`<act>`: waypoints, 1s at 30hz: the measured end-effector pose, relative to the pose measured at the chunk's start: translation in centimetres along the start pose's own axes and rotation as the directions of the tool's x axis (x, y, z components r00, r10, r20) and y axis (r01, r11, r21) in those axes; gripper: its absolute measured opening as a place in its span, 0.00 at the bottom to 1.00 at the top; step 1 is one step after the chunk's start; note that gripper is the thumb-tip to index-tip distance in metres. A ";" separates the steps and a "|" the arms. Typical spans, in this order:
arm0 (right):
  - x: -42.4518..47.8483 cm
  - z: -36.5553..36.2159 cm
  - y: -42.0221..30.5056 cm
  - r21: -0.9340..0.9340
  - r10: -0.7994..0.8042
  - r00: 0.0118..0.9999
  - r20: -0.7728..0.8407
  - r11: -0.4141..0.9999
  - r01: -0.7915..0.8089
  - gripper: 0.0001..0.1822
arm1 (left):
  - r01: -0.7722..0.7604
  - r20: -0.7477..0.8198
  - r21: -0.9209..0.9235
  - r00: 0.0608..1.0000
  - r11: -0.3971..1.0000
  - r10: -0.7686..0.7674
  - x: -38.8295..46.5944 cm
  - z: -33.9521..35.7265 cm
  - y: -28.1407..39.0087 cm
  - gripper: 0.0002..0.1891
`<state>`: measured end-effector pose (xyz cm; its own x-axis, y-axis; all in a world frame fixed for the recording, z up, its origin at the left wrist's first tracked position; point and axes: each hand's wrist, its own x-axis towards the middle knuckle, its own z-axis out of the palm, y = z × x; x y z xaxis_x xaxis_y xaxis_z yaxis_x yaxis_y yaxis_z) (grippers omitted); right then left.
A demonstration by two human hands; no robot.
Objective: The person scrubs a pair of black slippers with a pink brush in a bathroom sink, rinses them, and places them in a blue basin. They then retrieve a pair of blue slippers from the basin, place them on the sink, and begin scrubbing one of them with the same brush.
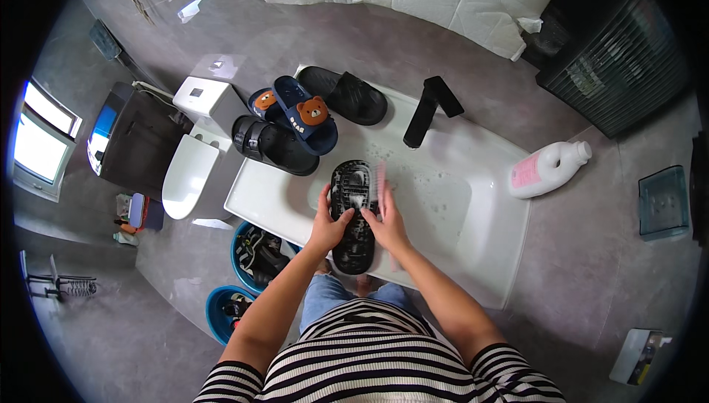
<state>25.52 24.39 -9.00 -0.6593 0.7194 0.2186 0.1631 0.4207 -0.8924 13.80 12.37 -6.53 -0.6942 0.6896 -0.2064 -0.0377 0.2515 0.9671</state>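
My left hand (330,227) grips the left side of a black slide sandal (354,245), its ridged sole turned up and streaked with white foam. On the other side, my right hand (389,223) holds a pink brush (381,181), bristles facing the sole, with the thumb resting on the sandal. Both sit above the near rim of a white sink (493,253) holding shallow water and bubbles. Piled at the sink's left end are a black slide (363,98), navy slides with bear faces (304,126) and a black two-strap sandal (271,148).
A black faucet (424,112) rises from the sink's far side. A white jug (548,169) stands on the right rim. Below left are a blue basin of shoes (237,259) and a second blue basin (213,314). A toilet (191,176) stands to the left.
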 end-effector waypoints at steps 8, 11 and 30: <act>3.3 -4.3 -5.1 -0.426 0.112 0.915 0.388 0.902 0.070 0.28 | -0.057 0.090 0.042 0.994 0.998 0.053 0.5 -0.8 -2.6 0.40; 1.4 -5.5 -7.3 -0.453 0.070 0.797 0.600 0.850 0.267 0.28 | -0.024 0.123 0.182 0.992 0.983 0.001 0.3 -1.2 -2.0 0.38; -0.7 -6.7 -2.8 -0.513 0.249 0.893 0.375 0.858 -0.024 0.28 | -0.202 0.101 0.809 0.973 0.552 0.208 -3.5 -3.1 1.6 0.48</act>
<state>30.39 26.41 -3.99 -0.8232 0.5401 -0.1751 0.5323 0.6268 -0.5690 13.98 8.21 -3.83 -0.6106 0.7918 -0.0151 0.7010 0.5493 0.4548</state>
